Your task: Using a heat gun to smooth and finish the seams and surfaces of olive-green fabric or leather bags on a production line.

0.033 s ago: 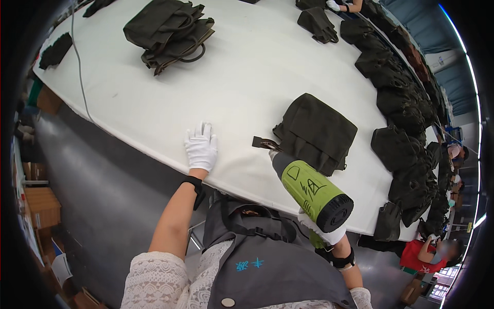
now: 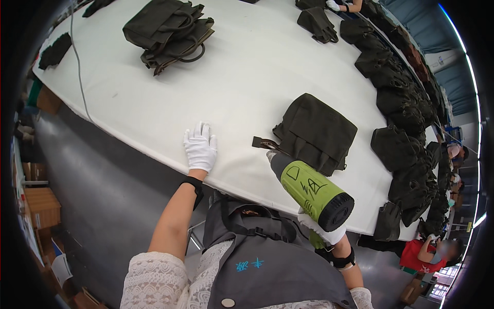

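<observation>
My right hand [image 2: 324, 230], in a white glove, grips a green and black heat gun [image 2: 309, 188] near the table's front edge. Its body hides most of those fingers. The narrow nozzle points away to the left, close to the strap end of a dark green bag [image 2: 319, 135] lying flat on the table. I cannot tell whether nozzle and strap touch. Flat on the white tabletop [image 2: 242, 92], to the left of the bag, rests my left hand [image 2: 200, 149], also gloved in white. Its fingers are stretched out and it holds nothing.
Two dark bags [image 2: 167, 33] lie stacked at the far left, with a grey cable [image 2: 80, 72] hanging nearby. A long row of dark bags [image 2: 396, 98] lines the right side. A person in red [image 2: 424, 255] is at the lower right; another person's gloved hand [image 2: 333, 5] is at the far edge.
The heat gun's nozzle has shifted very slightly to the left. My left hand and the bags look unmoved.
</observation>
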Available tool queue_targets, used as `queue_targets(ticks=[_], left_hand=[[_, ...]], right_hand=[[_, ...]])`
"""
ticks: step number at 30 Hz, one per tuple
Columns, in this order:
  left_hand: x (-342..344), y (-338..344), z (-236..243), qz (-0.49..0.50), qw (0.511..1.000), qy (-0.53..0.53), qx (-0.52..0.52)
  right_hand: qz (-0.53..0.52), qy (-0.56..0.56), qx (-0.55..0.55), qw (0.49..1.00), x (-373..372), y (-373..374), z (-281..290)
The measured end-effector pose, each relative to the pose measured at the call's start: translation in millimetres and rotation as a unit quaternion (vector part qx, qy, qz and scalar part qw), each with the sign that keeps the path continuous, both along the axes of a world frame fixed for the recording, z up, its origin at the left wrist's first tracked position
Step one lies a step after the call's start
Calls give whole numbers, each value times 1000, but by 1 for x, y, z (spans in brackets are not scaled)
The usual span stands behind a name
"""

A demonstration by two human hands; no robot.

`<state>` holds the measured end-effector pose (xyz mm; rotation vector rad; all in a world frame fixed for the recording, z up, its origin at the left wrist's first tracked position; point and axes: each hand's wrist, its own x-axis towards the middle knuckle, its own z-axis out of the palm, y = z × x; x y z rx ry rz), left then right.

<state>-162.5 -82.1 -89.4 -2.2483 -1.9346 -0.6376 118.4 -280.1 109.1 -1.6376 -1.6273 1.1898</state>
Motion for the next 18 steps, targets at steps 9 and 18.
queue_targets(ticks=[9, 18], left_hand=[[2, 4, -1, 17, 996, -35, -77], [2, 7, -2, 51, 994, 0, -98]], right_hand=[[-90, 94, -100, 986, -9, 16, -3], [-188, 116, -136, 966, 0, 5, 18]])
